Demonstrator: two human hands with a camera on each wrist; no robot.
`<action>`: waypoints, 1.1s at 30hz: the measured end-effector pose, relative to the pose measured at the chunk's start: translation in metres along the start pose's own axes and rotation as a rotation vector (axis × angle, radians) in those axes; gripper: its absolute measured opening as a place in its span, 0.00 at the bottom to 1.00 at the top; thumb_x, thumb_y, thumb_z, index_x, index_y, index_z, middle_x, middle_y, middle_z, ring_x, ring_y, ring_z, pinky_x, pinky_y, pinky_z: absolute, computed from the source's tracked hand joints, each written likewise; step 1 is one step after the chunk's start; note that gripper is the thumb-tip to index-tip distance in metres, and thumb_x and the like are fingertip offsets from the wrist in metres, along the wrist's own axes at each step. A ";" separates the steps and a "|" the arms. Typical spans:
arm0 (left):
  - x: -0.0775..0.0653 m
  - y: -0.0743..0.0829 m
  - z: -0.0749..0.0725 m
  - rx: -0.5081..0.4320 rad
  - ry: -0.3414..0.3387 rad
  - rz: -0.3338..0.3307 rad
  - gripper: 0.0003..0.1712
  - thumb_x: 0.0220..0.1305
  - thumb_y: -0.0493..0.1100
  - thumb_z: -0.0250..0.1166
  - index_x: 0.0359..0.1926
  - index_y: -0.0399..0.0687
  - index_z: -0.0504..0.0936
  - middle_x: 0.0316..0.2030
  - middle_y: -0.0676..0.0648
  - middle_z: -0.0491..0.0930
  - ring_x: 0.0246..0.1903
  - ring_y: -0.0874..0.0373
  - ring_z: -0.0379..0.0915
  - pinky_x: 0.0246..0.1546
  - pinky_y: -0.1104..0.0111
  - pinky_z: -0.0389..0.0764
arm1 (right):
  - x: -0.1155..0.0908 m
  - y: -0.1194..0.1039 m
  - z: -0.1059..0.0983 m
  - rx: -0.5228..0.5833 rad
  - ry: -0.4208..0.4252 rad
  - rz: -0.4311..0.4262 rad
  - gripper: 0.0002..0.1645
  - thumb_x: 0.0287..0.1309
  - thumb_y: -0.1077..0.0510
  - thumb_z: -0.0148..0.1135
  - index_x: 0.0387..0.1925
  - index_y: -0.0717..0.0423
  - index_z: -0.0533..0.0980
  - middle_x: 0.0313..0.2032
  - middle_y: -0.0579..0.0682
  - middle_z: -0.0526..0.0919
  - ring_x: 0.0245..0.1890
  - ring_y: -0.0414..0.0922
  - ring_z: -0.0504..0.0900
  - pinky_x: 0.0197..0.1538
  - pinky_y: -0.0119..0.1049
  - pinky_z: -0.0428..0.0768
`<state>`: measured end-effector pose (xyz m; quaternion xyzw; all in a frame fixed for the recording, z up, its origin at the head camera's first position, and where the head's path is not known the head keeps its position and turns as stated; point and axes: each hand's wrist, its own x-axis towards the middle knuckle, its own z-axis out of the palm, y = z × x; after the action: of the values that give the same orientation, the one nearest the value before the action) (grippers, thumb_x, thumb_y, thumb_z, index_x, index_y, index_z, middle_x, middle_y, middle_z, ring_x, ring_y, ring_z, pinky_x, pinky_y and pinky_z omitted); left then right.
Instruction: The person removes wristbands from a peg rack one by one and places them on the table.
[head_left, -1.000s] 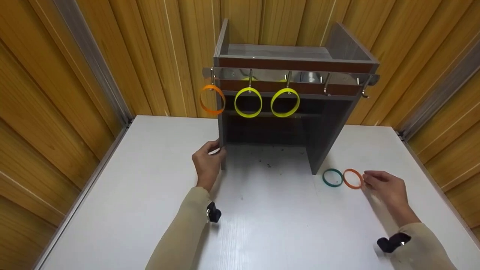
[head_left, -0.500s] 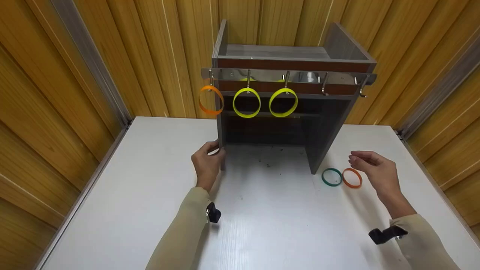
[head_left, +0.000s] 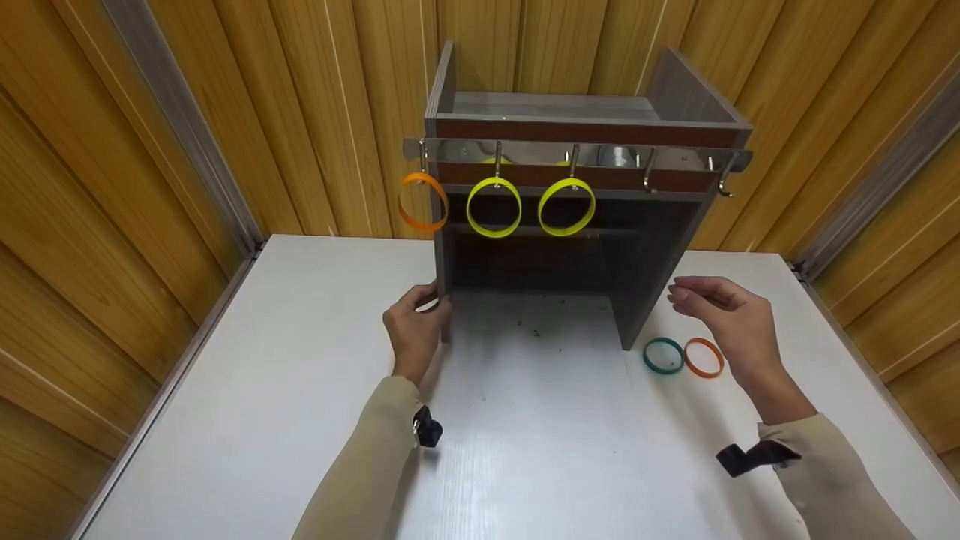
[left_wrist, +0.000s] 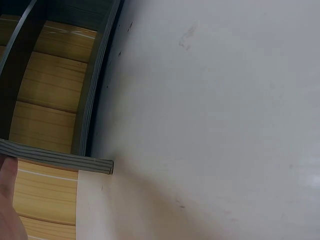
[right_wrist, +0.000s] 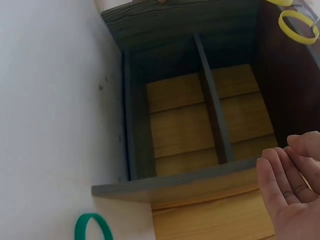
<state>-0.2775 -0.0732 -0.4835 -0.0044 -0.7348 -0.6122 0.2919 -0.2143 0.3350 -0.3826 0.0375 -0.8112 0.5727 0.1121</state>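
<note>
My left hand (head_left: 415,330) pinches the lower front edge of the left side panel (head_left: 444,262) of a grey wooden rack. In the left wrist view only a few fingers (left_wrist: 7,185) show against the panel. My right hand (head_left: 731,326) is in the air beside the rack's right panel (head_left: 652,270), holding nothing, its fingers loosely bent. Below it, a green ring (head_left: 663,355) and an orange ring (head_left: 704,358) lie side by side on the white table. From the rack's metal hook rail (head_left: 457,152) hang an orange ring (head_left: 422,201) and two yellow rings, left (head_left: 493,208) and right (head_left: 567,207).
Two hooks at the right of the rail, an inner one (head_left: 649,176) and an outer one (head_left: 725,180), carry no ring. Wood-panelled walls (head_left: 345,112) enclose the white table (head_left: 540,450) at the back and sides. Small dark specks lie under the rack.
My right hand has left the orange ring on the table and moved up and to the left, with nothing in it. The left hand keeps its hold on the panel.
</note>
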 end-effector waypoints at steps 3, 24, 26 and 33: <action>0.000 0.000 0.000 0.000 0.001 -0.008 0.15 0.57 0.24 0.75 0.45 0.38 0.91 0.42 0.43 0.91 0.46 0.50 0.89 0.43 0.66 0.89 | 0.001 -0.011 0.005 -0.006 0.002 -0.033 0.25 0.73 0.50 0.68 0.61 0.64 0.81 0.52 0.48 0.89 0.49 0.41 0.90 0.55 0.26 0.82; 0.000 0.002 0.000 0.038 0.010 -0.027 0.15 0.56 0.24 0.75 0.45 0.38 0.91 0.42 0.43 0.91 0.46 0.49 0.89 0.43 0.63 0.90 | 0.014 -0.061 0.045 0.108 -0.051 -0.205 0.22 0.72 0.57 0.69 0.60 0.66 0.81 0.53 0.54 0.89 0.50 0.43 0.90 0.58 0.31 0.83; 0.000 0.001 0.000 0.037 0.011 -0.023 0.15 0.56 0.24 0.75 0.45 0.38 0.91 0.42 0.43 0.91 0.46 0.49 0.89 0.44 0.61 0.90 | 0.016 -0.063 0.047 0.129 -0.053 -0.207 0.22 0.72 0.57 0.70 0.61 0.66 0.81 0.54 0.54 0.88 0.51 0.43 0.89 0.58 0.32 0.83; 0.001 0.000 0.002 0.035 0.013 -0.017 0.14 0.56 0.24 0.75 0.44 0.38 0.91 0.41 0.43 0.91 0.45 0.49 0.89 0.45 0.59 0.90 | 0.025 -0.071 0.061 0.233 -0.060 -0.214 0.22 0.70 0.60 0.71 0.60 0.67 0.81 0.55 0.56 0.87 0.52 0.45 0.89 0.59 0.35 0.83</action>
<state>-0.2790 -0.0716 -0.4835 0.0111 -0.7433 -0.6020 0.2915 -0.2337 0.2549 -0.3315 0.1535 -0.7338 0.6462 0.1432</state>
